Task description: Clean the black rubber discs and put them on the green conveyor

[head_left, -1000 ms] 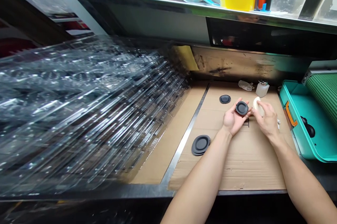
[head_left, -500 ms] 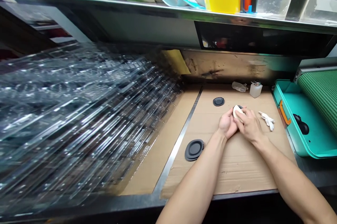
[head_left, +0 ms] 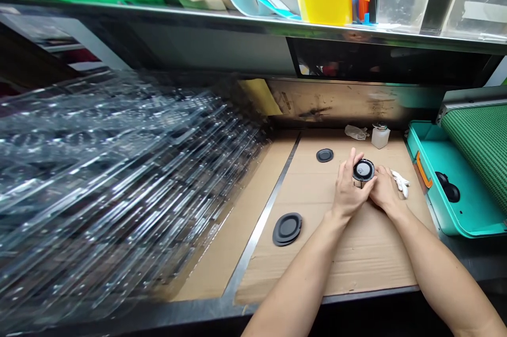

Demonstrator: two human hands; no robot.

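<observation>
A round part (head_left: pixel 363 169) with a black rim and a pale grey centre faces up toward me. My left hand (head_left: pixel 350 189) grips it by the edge, thumb on the near side and fingers on the left. Close against it on the right is my right hand (head_left: pixel 383 187), its fingers curled inward and what they hold, if anything, hidden. A crumpled white cloth (head_left: pixel 401 184) lies just right of that hand. Two black oval pieces rest on the cardboard: a smaller one (head_left: pixel 325 155) farther back and a larger one (head_left: pixel 288 228) nearer on the left.
Tall stacks of clear plastic trays (head_left: pixel 150 184) crowd the left. A teal bin (head_left: pixel 471 215) with black round parts (head_left: pixel 450 192) stands right, beside a green conveyor belt (head_left: pixel 479 131). At the back sit a white bottle (head_left: pixel 380 136) and crumpled plastic (head_left: pixel 355 132). A shelf (head_left: pixel 269 24) overhangs.
The white pad that my right hand pressed on the part is out of sight. My left hand has turned the part's face up, and my right hand has drawn slightly down and right.
</observation>
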